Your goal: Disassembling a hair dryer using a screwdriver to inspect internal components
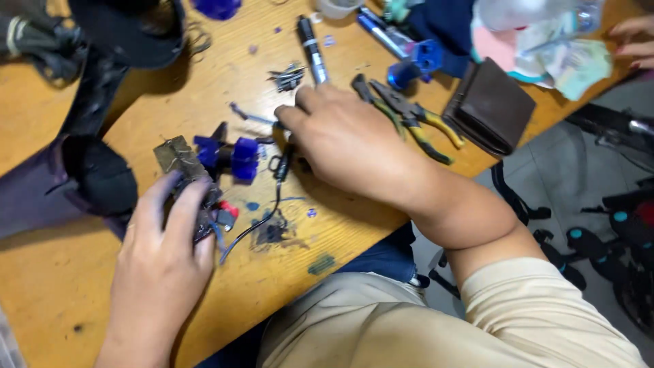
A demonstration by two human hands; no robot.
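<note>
Gadget [194,178] in left hand [160,266]

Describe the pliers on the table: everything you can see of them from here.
The pliers lie flat on the wooden table, just beyond the right hand, whose knuckles hide part of the dark metal jaws. The jaws point up-left and look closed; the two handles, sleeved in yellow and dark grips, spread slightly toward the lower right. The handle ends stop just short of a brown wallet. No hand grips them; whether the right hand touches the jaws cannot be told.
</note>
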